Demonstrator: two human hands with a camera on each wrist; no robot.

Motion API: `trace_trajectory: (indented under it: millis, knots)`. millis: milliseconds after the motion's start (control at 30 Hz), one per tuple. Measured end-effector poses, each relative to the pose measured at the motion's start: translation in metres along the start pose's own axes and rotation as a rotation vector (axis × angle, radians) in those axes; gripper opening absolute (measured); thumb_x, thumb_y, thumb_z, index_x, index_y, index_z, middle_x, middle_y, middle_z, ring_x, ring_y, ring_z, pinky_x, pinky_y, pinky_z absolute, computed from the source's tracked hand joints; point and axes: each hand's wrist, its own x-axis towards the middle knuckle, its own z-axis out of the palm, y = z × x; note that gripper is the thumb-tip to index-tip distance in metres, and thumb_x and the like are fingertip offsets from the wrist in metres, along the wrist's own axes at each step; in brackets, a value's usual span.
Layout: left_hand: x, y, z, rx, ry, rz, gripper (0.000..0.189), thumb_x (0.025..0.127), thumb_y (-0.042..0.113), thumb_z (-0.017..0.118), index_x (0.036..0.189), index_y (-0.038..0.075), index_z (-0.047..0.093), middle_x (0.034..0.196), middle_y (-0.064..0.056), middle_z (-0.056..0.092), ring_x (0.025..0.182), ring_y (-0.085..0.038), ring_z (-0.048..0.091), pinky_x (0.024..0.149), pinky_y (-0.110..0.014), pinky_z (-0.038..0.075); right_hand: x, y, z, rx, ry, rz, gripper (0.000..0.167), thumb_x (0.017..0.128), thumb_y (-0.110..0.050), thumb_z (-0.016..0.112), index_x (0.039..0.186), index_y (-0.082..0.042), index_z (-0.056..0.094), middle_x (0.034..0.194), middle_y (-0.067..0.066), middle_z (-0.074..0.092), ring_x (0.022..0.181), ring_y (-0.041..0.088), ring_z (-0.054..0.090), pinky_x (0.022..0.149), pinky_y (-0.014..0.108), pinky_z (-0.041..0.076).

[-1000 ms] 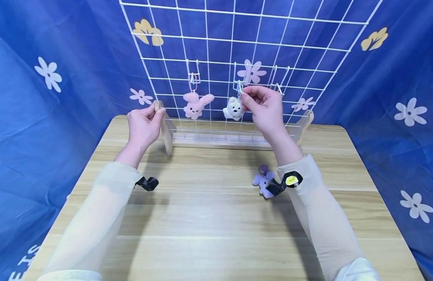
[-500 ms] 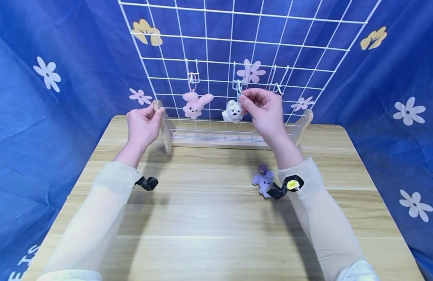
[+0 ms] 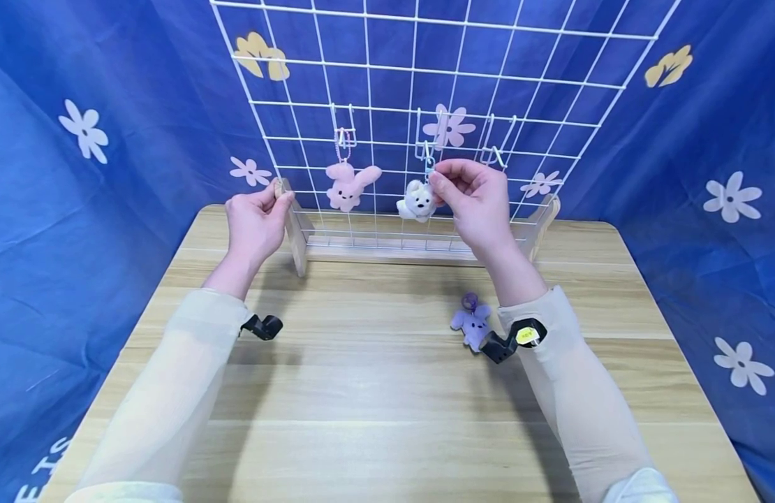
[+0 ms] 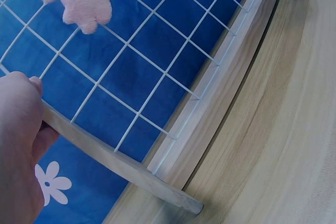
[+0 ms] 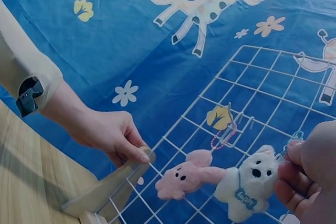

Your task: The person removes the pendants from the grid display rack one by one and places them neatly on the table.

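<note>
My right hand (image 3: 478,202) pinches the light-blue clasp (image 3: 429,165) of a white plush dog keychain (image 3: 417,201) at the middle hook on the white wire grid. In the right wrist view the plush dog (image 5: 247,184) hangs below my fingertips, a blue tag on its chest. My left hand (image 3: 257,222) grips the top of the grid stand's left wooden leg (image 3: 294,234) between thumb and fingers. A pink plush bunny keychain (image 3: 350,187) hangs by a pink bead chain from the left hook. Its lower part (image 4: 86,3) shows in the left wrist view.
A purple plush keychain (image 3: 472,325) lies on the wooden table (image 3: 362,391), partly behind the right wrist camera. A bare hook (image 3: 496,150) sits on the grid's right side. A blue patterned cloth (image 3: 111,63) surrounds the table.
The white plush dog has dropped slightly, and my right hand has shifted a little down with it. My left hand keeps its grip on the stand leg.
</note>
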Motion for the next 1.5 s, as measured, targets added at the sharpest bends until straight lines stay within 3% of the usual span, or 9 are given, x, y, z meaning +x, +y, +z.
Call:
trace_trajectory:
  millis: [567,1233,1367,1500]
  knots:
    - [0.0,0.001,0.001,0.003,0.001,-0.013,0.03,0.1,0.018,0.076,0.127,0.005,0.071,0.121,-0.015,0.071,0.106,-0.021,0.073,0.086,-0.017,0.06,-0.013,-0.006,-0.003,0.001,-0.021,-0.032,0.004,0.097,0.008,0.072,0.099,0.005,0.075,0.085,0.01,0.072,0.069,0.017,0.063,0.067,0.024,0.062]
    - [0.0,-0.001,0.001,0.025,0.009,-0.007,0.03,0.1,0.018,0.076,0.127,0.005,0.071,0.121,-0.014,0.071,0.105,-0.017,0.074,0.085,-0.016,0.06,-0.044,0.004,-0.01,0.028,-0.059,0.034,0.005,0.097,0.01,0.071,0.099,0.005,0.073,0.086,0.01,0.072,0.07,0.017,0.064,0.067,0.023,0.062]
    - [0.001,-0.001,0.001,0.035,0.006,-0.006,0.03,0.1,0.017,0.076,0.127,0.005,0.071,0.123,-0.015,0.07,0.103,-0.015,0.074,0.084,-0.016,0.06,-0.05,0.006,-0.012,0.026,-0.058,0.039,0.011,0.096,0.011,0.071,0.096,0.001,0.075,0.085,0.009,0.071,0.069,0.016,0.064,0.066,0.023,0.062]
    - [0.0,-0.001,0.001,0.034,0.004,-0.009,0.031,0.1,0.019,0.076,0.127,0.005,0.071,0.122,-0.015,0.071,0.103,-0.015,0.074,0.083,-0.016,0.06,-0.055,0.008,-0.014,0.01,-0.066,0.053,0.004,0.097,0.01,0.07,0.099,0.007,0.073,0.085,0.009,0.071,0.07,0.016,0.065,0.067,0.023,0.062]
